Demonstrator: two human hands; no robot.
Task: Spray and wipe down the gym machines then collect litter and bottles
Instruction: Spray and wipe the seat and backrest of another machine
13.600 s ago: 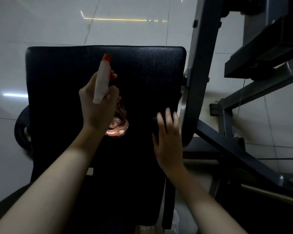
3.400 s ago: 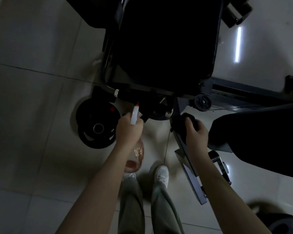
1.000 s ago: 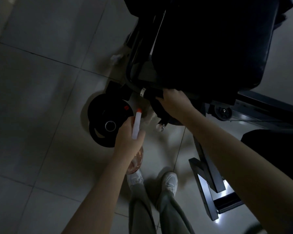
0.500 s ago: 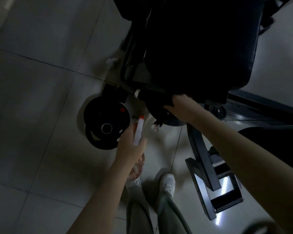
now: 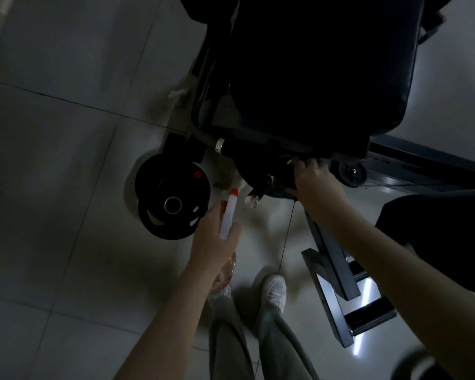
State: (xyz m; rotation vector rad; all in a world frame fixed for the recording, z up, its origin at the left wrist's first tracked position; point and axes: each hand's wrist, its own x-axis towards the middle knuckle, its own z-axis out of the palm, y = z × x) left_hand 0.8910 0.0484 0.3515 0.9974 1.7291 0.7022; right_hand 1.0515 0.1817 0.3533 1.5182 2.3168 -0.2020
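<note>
We hold the spray bottle (image 5: 227, 215) just left of centre, our left hand (image 5: 213, 245) wrapped round it, nozzle up. Our right hand (image 5: 314, 185) lies on the dark frame under the machine's black pad (image 5: 313, 64); whether it grips a cloth we cannot tell. We judge wiping is under way. Litter remains: a white scrap (image 5: 177, 95) on the floor above the weight plates (image 5: 173, 204).

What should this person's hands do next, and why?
Probably rub the right hand sideways along the machine frame below the black pad: its fingers curl over a dark part there, likely wiping. The left hand holds the spray bottle aside. The crumpled white litter on the floor can wait.
</note>
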